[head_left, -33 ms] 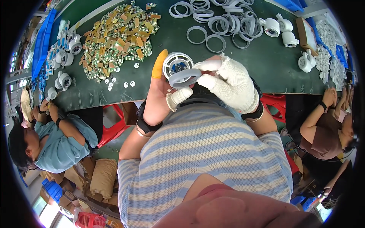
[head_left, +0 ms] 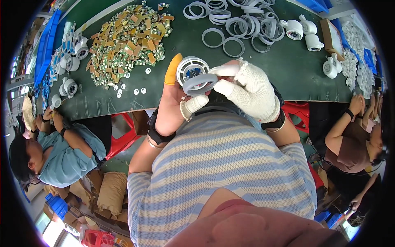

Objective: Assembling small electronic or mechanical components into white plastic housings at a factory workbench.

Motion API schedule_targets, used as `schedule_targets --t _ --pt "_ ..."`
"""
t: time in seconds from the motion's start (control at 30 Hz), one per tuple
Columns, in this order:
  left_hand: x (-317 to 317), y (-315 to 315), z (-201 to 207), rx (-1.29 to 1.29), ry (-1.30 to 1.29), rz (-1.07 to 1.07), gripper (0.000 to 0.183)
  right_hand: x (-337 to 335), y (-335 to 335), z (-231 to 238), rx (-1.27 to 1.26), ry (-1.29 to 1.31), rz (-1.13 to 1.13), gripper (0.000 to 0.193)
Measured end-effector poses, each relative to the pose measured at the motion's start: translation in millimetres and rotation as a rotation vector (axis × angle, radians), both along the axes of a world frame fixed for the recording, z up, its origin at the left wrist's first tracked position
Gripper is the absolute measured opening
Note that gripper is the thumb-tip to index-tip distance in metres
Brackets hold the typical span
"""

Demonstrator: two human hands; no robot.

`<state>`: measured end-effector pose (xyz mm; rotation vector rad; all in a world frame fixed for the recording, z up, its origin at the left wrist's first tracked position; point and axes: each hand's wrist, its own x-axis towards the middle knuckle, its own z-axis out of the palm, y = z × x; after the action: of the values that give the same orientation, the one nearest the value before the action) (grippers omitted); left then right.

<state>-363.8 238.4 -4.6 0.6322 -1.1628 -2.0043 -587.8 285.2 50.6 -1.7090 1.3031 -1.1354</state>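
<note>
My left hand, with a yellow finger cot on one finger and a white cover on the thumb, is closed around a round white housing. A blue circuit board shows inside the housing's open face. My right hand, in a white knitted glove with covered fingertips, pinches a grey ring between thumb and fingers. The ring is tilted and overlaps the housing's near side; whether it touches the rim I cannot tell. Both hands are above the table's near edge, in front of my body.
On the dark green table lie a heap of small circuit boards, many loose grey rings and small white discs. White housings stand at right and left. Co-workers sit at the left and right.
</note>
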Motion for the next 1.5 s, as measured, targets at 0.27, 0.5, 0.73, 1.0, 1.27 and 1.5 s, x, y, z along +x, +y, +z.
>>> schedule_targets --t 0.27,0.5,0.73,1.0,1.27,1.5 --pt "-3.4 3.1 6.3 -0.019 -0.028 0.060 0.097 2.1 -0.7 -13.2 -0.075 0.043 -0.015 0.028" --pt "-7.0 -2.0 13.7 -0.582 -0.340 -0.069 0.070 9.7 -9.0 -20.7 -0.107 0.158 -0.036 0.068" --pt "-7.4 -4.2 10.4 -0.603 -0.339 -0.155 0.072 14.2 -7.2 -37.2 -0.215 0.131 -0.136 0.043" --pt "65.1 -74.5 5.3 -1.434 -1.188 0.397 0.039 -41.2 5.8 -11.2 0.375 0.024 -0.250 0.035" --pt "102.2 -122.6 -28.0 -1.477 -1.437 0.334 0.017 -53.6 -19.4 -32.0 -0.303 0.687 -0.418 0.020" --pt "69.5 -79.9 -10.3 -0.438 -0.838 0.416 0.028 -26.4 40.5 -36.0 -0.227 0.749 -0.357 0.021"
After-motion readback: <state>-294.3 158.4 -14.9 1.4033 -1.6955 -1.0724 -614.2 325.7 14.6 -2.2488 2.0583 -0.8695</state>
